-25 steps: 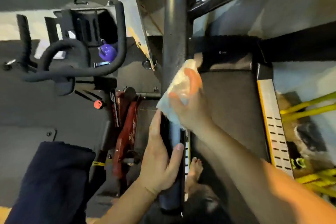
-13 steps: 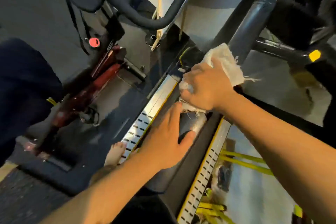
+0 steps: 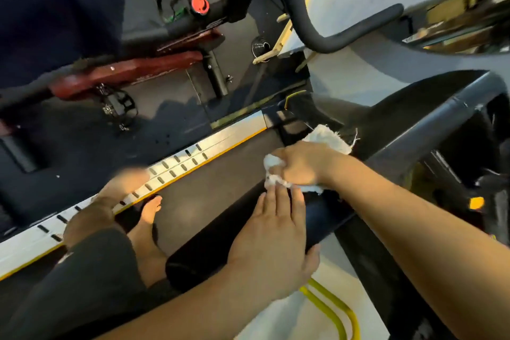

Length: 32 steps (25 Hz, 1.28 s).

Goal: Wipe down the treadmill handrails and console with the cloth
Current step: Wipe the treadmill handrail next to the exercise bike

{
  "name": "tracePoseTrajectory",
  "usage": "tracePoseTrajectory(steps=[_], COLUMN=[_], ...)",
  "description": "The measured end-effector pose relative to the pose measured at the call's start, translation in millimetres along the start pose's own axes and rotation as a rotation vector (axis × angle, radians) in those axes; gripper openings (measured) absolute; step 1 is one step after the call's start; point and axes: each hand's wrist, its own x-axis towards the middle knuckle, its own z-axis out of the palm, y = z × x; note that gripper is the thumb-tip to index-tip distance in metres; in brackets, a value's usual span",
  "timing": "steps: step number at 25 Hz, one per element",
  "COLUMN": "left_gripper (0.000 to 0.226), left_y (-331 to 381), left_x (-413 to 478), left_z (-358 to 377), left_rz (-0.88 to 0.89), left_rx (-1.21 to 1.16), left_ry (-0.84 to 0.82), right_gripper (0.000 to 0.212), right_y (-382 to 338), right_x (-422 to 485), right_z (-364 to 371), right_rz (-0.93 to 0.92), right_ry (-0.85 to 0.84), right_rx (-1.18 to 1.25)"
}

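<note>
Exercise bike [image 3: 129, 69]: is standing at the far left on the dark floor, beside the treadmill, its red knob [image 3: 200, 4] showing above the red frame.
Side rail [image 3: 193, 157]: the silver strip with the yellow edge is running diagonally between the bike and the belt [image 3: 220, 182].
Bare foot [image 3: 150, 210]: is standing on the belt, just beside the side rail.
Handrail [image 3: 204, 257]: the black padded bar is slanting up from lower centre toward the right, above the belt.
Left hand [image 3: 271, 232]: is lying on top of the handrail with fingers straight, not clenched, the thumb spreading against the bar's near side, the fingertips almost touching the cloth.
Right hand [image 3: 300, 165]: is gripping the cloth, its fingers curling round both cloth and handrail, just above the left hand.
Cloth [image 3: 328, 136]: the white, frayed rag is sitting wrapped on the handrail under the right hand, bunching out at both sides of the fist.
Yellow tubing [image 3: 331, 309]: is lying on the pale floor at lower right, below the arms.
</note>
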Motion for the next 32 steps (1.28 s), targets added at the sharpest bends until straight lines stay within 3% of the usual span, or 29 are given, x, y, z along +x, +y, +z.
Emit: tracePoseTrajectory(steps=[3, 6, 8, 11, 14, 17, 20, 22, 24, 28, 32], left_gripper=[0.088, 0.087, 0.088, 0.090, 0.093, 0.086, 0.079, 0.079, 0.079, 0.074, 0.090], left_y=[-3, -3, -3, -3, -5, -2, -3, -7, -6, -1, 1], left_x=[1, 0, 0, 1, 1, -2, -1, -2, -5, -6, 5], left_z=[1, 3, 5, 7, 11, 17, 14, 12, 9, 5, 9], left_rz=[-0.005, -0.008, -0.015, -0.020, 0.029, 0.022, 0.012, 0.005, 0.010, -0.068, -0.052], left_rx=[-0.009, 0.006, 0.011, -0.011, -0.038, -0.049, -0.034, -0.062, -0.120, -0.136, 0.030], left_ry=[-0.012, 0.011, 0.017, 0.038, 0.092, 0.171, 0.192, 0.225, 0.254, 0.162, 0.061], right_gripper=[0.041, 0.057, 0.061, 0.050, 0.036, 0.030, 0.046, 0.041, 0.037, 0.053, 0.052], right_y=[-1, 51, 54, 7, 3, 23, 6, -7, 3, 43, 71], right_x=[-31, -45, -24, 1, -33, -35, 12, 18, -17, -84, -62], right_z=[2, -19, -23, -4, 0, -6, -3, -1, 4, 48, 40], right_rz=[-0.078, 0.141, 0.284, 0.150, 0.041, 0.070, 0.111, 0.088, 0.027, -0.156, 0.080], right_ry=[0.078, 0.140, 0.095, 0.013, 0.098, 0.096, -0.039, -0.033, 0.100, 0.698, 0.851], right_rx=[0.144, 0.050, -0.054, -0.056, 0.042, 0.054, -0.108, -0.055, -0.008, 0.158, 0.266])
